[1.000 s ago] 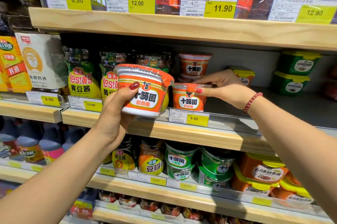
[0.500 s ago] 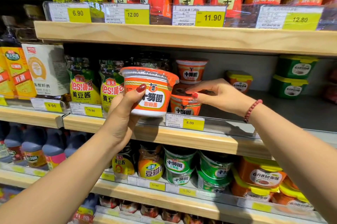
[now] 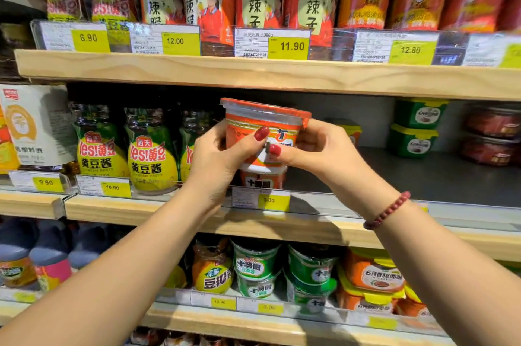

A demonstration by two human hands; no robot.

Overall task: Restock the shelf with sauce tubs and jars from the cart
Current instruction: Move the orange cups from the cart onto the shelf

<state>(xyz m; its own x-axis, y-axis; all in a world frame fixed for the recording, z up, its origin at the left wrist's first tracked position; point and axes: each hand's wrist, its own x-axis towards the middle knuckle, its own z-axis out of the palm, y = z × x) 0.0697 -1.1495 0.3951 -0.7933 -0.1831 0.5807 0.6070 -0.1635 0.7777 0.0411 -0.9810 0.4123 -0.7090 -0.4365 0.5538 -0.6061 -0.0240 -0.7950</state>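
Both hands grasp one orange sauce tub (image 3: 263,123) at the front of the middle shelf (image 3: 169,209). The left hand (image 3: 217,157) wraps its left side and the right hand (image 3: 318,148) its right side, with both thumbs on the label. The tub is upright, directly over a second orange tub (image 3: 262,181) that stands behind the shelf's clear front rail. I cannot tell whether the two touch. The lid sits close under the wooden edge of the upper shelf (image 3: 253,72).

To the right of the tubs the grey shelf floor (image 3: 394,179) lies bare as far as two stacked green tubs with yellow lids (image 3: 414,128). To the left, yellow-bean paste jars (image 3: 152,154) stand just beside the left hand. Two show fully and a third is partly hidden; they read "Yes!" and "黄豆酱".

The price tags (image 3: 115,187) on this shelf read 9.90 and 10.90, and the one under the tubs is blurred. The upper shelf's tags read 6.90, 12.00, 11.90 and 12.80, below two jars marked "油辣子" (image 3: 284,4). A red bead bracelet (image 3: 389,209) circles the right wrist.
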